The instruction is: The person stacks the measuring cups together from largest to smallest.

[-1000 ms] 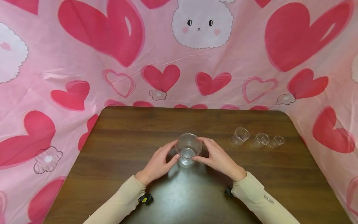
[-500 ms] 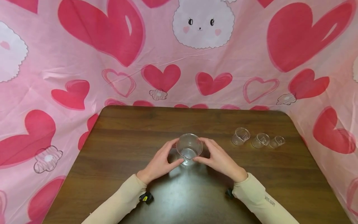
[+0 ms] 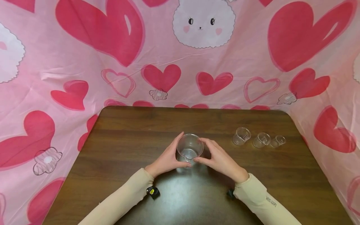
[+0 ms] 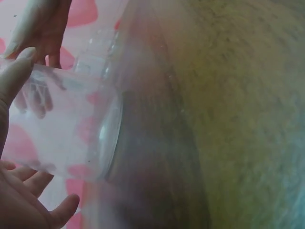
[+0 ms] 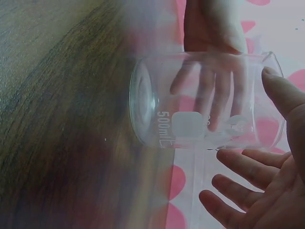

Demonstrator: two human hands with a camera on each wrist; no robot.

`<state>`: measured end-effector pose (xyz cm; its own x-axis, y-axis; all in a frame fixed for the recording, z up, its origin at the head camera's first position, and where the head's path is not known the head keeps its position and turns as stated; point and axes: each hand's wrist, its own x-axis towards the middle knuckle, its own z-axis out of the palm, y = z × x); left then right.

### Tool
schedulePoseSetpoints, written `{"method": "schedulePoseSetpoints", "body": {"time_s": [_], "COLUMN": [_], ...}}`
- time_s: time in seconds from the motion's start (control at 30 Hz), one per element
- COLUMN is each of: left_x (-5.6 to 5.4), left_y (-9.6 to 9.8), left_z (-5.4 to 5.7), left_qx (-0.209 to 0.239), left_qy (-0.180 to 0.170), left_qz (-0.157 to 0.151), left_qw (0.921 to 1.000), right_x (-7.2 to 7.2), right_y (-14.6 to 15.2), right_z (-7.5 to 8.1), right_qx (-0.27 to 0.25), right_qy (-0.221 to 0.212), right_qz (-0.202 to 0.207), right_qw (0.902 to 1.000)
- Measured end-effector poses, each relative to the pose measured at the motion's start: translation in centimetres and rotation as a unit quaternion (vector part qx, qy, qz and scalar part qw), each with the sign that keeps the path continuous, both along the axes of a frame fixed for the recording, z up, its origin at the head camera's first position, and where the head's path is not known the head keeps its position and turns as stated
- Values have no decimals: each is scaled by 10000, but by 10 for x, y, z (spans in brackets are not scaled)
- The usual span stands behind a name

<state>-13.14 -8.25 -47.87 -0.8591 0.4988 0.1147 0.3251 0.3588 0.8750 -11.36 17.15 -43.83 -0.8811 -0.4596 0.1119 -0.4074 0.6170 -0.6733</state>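
A clear glass beaker (image 3: pixel 190 147) stands upright between my hands at mid-table, its spout toward me; whether its base touches the table I cannot tell. White print on its side in the right wrist view reads 500ml. My left hand (image 3: pixel 170 155) holds it from the left, thumb across the front and fingers reaching toward the back. From the right, my right hand (image 3: pixel 220 157) grips it near the rim, the thumb beside the spout and fingers at the far side. Through the glass (image 5: pixel 190 95), the left fingers show in the right wrist view.
Three smaller clear beakers stand in a row at the right: a larger one (image 3: pixel 241 136), a middle one (image 3: pixel 261 140) and a small one (image 3: pixel 277 141). The brown wooden table (image 3: pixel 135 125) meets a pink heart-printed cloth (image 3: pixel 185 59) at its back and sides.
My left hand has shifted right and wrapped further round the beaker, its thumb sliding across the front. The right hand and the beaker have barely moved.
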Motion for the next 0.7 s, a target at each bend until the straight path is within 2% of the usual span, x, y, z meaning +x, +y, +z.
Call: {"method": "schedulePoseSetpoints", "body": {"time_s": [0.27,0.7], "left_x": [1,-1], "left_y": [4,4], "left_z": [-4,-4], "left_qx": [256,124], "left_qy": [-33,145], "left_qz": [-8,-31], "left_qw": [9997,9998], "right_x": [0,0], "right_y": [-1,3], "right_z": [1,1], "right_qx": [52,62], "right_qy": [60,152], "right_qz": [-8,35], "right_qw": [10000,9999]}}
